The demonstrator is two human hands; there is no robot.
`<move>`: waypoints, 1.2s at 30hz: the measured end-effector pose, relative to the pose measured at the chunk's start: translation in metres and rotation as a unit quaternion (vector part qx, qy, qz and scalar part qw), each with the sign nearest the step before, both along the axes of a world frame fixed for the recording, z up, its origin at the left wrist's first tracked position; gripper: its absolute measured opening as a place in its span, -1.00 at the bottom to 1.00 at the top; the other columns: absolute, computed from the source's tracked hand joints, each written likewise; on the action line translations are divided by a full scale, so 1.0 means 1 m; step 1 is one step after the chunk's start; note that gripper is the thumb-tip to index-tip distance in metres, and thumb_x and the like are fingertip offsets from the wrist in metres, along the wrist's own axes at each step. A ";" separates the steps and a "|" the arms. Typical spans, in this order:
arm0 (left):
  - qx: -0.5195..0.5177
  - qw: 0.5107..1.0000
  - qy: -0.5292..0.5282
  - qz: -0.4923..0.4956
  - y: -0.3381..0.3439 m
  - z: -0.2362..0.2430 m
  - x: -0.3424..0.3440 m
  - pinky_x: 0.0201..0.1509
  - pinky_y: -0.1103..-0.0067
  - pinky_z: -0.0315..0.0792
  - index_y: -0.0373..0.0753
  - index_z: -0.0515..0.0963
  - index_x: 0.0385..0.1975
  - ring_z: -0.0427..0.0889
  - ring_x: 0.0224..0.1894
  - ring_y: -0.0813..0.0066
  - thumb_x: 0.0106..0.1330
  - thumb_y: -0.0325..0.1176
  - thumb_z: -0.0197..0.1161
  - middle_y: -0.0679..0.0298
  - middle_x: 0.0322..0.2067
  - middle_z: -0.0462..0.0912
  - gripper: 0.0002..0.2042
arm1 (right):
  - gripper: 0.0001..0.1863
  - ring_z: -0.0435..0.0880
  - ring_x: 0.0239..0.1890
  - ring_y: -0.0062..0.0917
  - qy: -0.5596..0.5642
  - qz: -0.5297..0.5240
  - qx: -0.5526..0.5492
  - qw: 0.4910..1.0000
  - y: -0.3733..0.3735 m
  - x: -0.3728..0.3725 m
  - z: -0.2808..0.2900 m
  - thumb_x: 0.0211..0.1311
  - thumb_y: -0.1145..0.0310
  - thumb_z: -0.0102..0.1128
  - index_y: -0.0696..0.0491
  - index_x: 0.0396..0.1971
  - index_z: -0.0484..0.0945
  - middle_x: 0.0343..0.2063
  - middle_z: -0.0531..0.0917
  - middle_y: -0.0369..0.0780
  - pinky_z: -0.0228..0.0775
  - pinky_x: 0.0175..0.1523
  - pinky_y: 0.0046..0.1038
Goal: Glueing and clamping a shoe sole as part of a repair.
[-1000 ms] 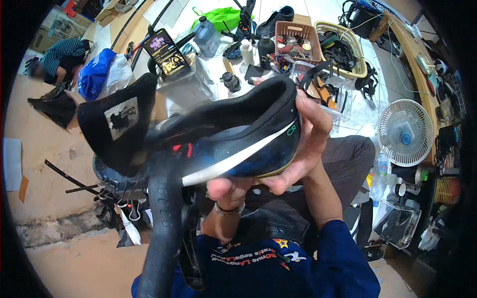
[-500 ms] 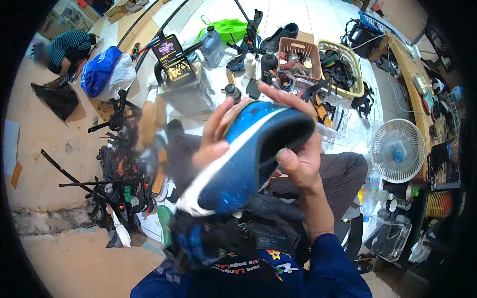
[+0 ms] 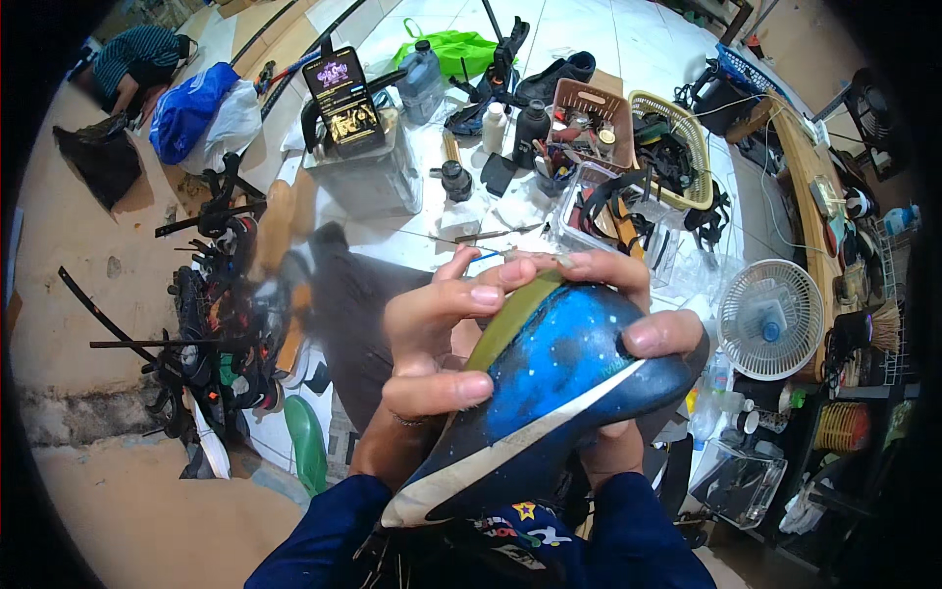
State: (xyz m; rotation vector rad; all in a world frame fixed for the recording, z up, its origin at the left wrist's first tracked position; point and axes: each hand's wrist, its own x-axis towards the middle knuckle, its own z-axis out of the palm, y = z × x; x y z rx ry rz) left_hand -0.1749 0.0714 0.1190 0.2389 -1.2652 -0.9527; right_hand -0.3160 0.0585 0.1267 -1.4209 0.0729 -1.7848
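Clearly, both hands are on one blue shoe (image 3: 569,344), lifted off the floor (image 3: 657,39) and held in the air above the person's lap. Its long axis runs slantwise, from the upper right down to the lower left, where the free end tips toward the chest; a pale stripe (image 3: 520,442) follows that line. Which end is the toe is hard to tell from this angle.

The olive sole edge (image 3: 515,324) faces up and to the left, so the left hand (image 3: 427,329) is the nearer one to it: its thumb lies across that edge and its fingers curl at the upper part. The right hand (image 3: 613,277) holds the upper right end, thumb pressed on the dark blue side, fingers over the top, close to the left fingertips.

Beyond the hands, a thin dark strip (image 3: 500,234) lies near the left edge of a clear tray (image 3: 569,201). A green insole (image 3: 306,447) rests on the floor, left of the person's left forearm.
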 end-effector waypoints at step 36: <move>0.590 0.778 0.038 -0.212 0.007 -0.049 0.031 0.31 0.24 0.45 -0.12 -0.07 0.49 0.19 0.44 0.16 0.42 0.19 -0.10 0.05 0.39 0.18 -0.23 | -0.82 0.68 -0.17 -0.27 0.650 -0.178 -0.089 0.733 -0.020 -0.007 0.021 0.05 0.51 0.15 0.17 -0.30 0.49 -0.30 0.58 -0.12 0.57 -0.16 -0.34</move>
